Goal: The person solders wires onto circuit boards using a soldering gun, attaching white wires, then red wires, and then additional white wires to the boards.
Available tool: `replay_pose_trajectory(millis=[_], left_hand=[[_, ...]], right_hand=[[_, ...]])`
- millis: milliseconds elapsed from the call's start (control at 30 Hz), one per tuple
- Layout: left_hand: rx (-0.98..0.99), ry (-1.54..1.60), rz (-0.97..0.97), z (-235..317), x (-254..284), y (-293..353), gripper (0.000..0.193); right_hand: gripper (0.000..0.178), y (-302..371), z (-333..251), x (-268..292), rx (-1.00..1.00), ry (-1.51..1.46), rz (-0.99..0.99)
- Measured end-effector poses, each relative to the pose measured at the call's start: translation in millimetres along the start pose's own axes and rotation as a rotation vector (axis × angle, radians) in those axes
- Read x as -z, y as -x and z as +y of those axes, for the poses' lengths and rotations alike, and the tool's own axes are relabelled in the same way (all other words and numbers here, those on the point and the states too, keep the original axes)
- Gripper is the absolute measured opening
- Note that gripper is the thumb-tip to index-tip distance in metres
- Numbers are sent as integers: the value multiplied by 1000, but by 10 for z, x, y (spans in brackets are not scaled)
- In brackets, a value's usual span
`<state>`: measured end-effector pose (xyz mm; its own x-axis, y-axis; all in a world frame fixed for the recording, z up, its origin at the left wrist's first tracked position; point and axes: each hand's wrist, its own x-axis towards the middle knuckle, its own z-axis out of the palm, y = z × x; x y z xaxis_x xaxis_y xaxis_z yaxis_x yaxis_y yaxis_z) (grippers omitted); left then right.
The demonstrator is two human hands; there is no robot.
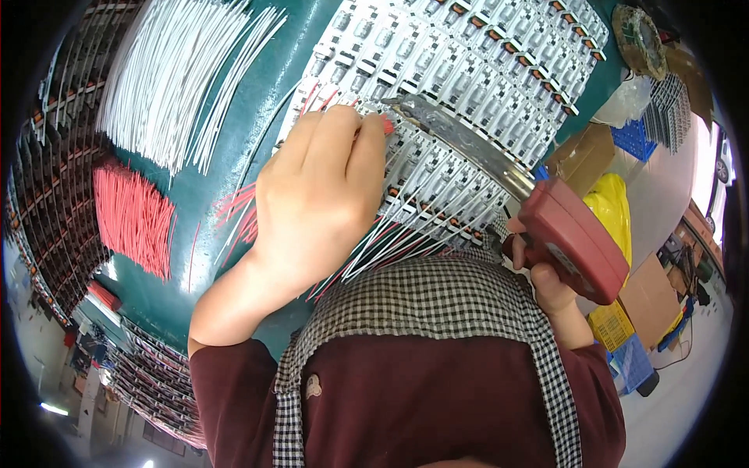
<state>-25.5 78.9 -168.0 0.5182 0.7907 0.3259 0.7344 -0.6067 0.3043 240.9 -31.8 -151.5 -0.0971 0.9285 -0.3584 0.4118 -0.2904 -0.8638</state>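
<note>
My left hand (pixel 320 183) is closed, fingers curled down over a panel of small white circuit boards (pixel 460 74). Thin red wires (pixel 243 210) stick out beside its palm, and more red ends show past the fingertips, which are mostly hidden. My right hand (pixel 552 290) grips a red soldering gun (pixel 573 238). Its long, darkened metal barrel slants up and left across the boards, with the tip just beyond my left fingers. Red and white wires (pixel 390 238) hang from the panel's near rows, toward my checked apron.
On the green table (pixel 199 226) lie a large bundle of white wires (pixel 168 78) and a shorter bundle of red wires (pixel 134 220). Stacked board panels (pixel 66 164) line the left side. A solder-like roll (pixel 640 40), a yellow bag (pixel 610 207) and cardboard (pixel 651 292) are at right.
</note>
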Motion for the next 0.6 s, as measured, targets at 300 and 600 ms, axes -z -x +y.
replay_pose_trajectory(millis=[300,600], left_hand=[[46,-3,-35,33,-2,11,12],[35,-14,-47,52,-3,4,16]], right_hand=[[64,-46,-64,-23,-63,-187,-25],[54,38,61,-2,5,131,-78]])
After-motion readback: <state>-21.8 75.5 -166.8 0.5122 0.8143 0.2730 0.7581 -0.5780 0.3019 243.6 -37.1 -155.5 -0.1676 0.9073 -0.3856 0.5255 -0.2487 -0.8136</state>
